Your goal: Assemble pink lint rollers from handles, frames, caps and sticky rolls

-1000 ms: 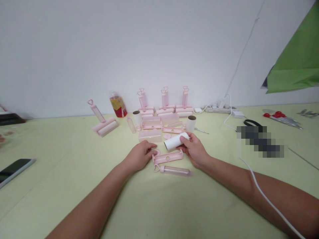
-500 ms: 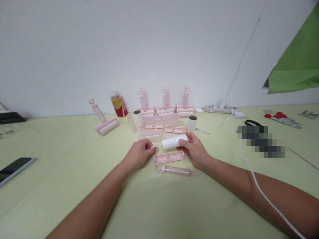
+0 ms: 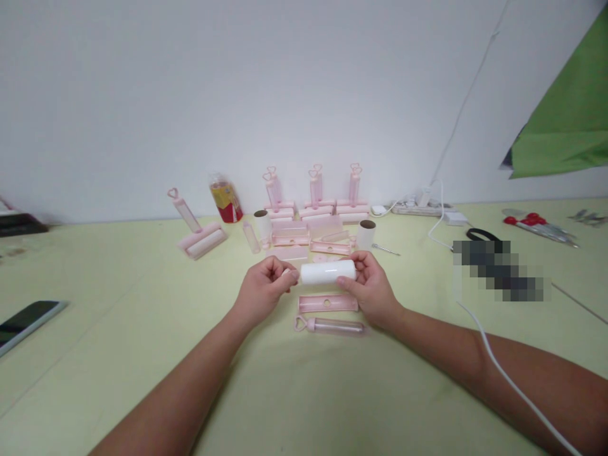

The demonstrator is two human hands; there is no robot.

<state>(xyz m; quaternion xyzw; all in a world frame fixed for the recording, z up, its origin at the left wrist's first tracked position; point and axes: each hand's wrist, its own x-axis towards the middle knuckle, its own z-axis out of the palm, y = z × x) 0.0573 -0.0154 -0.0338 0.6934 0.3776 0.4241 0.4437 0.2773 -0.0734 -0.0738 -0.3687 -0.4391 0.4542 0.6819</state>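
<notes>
My right hand [image 3: 375, 288] grips a white lint roller refill [image 3: 325, 272] by its right end, holding it level above the table. At the roll's left end, my left hand [image 3: 263, 285] pinches a small pale pink end cap [image 3: 286, 272], mostly covered by the fingers. Below the roll lies a pink roller frame [image 3: 339, 303] with a round hole in its middle. Nearer me rests a clear-and-pink handle [image 3: 335, 326] with a heart-shaped loop. Behind my hands lie a translucent cover [image 3: 289, 253] and flat pink pieces [image 3: 325, 258].
Several assembled lint rollers [image 3: 316, 206] stand by the wall, another [image 3: 202, 237] to the left. Two paper rolls [image 3: 366, 235] stand upright near a screwdriver [image 3: 386, 249]. A white cable [image 3: 494, 354] crosses my right arm. A phone [image 3: 31, 323] lies left, scissors [image 3: 534, 220] far right.
My left hand has lifted the pink end cap up beside the roll's left end. The roll has shifted slightly left and levelled out. The pink frame now lies slightly further right.
</notes>
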